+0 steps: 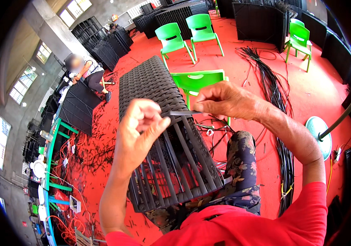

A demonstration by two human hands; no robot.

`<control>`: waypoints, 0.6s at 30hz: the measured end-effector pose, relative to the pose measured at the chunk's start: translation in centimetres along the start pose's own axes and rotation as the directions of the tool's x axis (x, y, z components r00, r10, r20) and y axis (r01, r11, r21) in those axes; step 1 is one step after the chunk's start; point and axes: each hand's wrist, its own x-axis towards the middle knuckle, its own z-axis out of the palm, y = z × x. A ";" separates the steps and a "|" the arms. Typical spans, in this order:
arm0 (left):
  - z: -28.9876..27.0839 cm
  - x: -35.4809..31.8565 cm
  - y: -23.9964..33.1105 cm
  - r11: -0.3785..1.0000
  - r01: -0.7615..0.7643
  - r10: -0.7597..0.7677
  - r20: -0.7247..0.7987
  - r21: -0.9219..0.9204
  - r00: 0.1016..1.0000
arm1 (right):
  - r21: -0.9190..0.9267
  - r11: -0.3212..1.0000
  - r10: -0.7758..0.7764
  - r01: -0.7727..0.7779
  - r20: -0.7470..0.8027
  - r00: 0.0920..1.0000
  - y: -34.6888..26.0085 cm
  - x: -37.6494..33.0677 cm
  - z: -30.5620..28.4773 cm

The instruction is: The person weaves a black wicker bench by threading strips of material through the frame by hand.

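While the left hand and right hand pinch opposite ends of a flat dark wicker strip stretched between them, the half-woven black rattan frame leans on the person's lap, with green plastic chairs and a bundle of black strands on the red floor beyond.

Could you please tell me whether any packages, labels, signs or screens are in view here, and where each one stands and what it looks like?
None can be made out with certainty.
Small white box-like thing: on the red floor at lower left, beside the green-framed table; too small to tell whether it is a package.
Small red patch: low on the grey wall at far left; possibly a sign, too small to tell.
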 end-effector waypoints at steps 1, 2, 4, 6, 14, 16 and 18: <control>-1.5 -0.5 0.6 0.915 -0.065 -0.003 0.167 0.399 0.986 | 0.011 1.000 0.021 -0.021 0.019 1.000 -0.1 -0.2 -0.1; -1.3 -0.9 0.3 0.859 -0.151 0.053 0.209 0.489 0.976 | 0.018 0.999 0.049 -0.049 0.035 0.998 -0.3 -0.4 -0.3; -0.6 -1.8 -0.5 0.756 -0.239 0.072 0.286 0.609 0.956 | 0.084 0.996 0.034 -0.036 0.020 0.999 0.1 -0.2 0.1; 0.0 -2.1 -0.5 0.716 -0.233 0.026 0.308 0.658 0.951 | -0.025 1.000 -0.001 0.002 0.027 1.000 -0.1 0.1 0.3; 0.0 -1.6 -2.0 0.795 -0.192 -0.030 0.353 0.576 0.935 | -0.361 0.918 -0.172 0.161 0.002 0.985 -3.1 0.9 1.6; -0.1 -1.7 -3.0 0.826 -0.198 0.022 0.321 0.527 0.947 | -0.425 0.888 -0.184 0.175 0.019 0.983 -3.4 0.9 2.1; 0.0 -1.7 -3.3 0.843 -0.198 0.047 0.298 0.500 0.954 | -0.359 0.917 -0.184 0.176 0.012 0.983 -2.6 1.2 2.2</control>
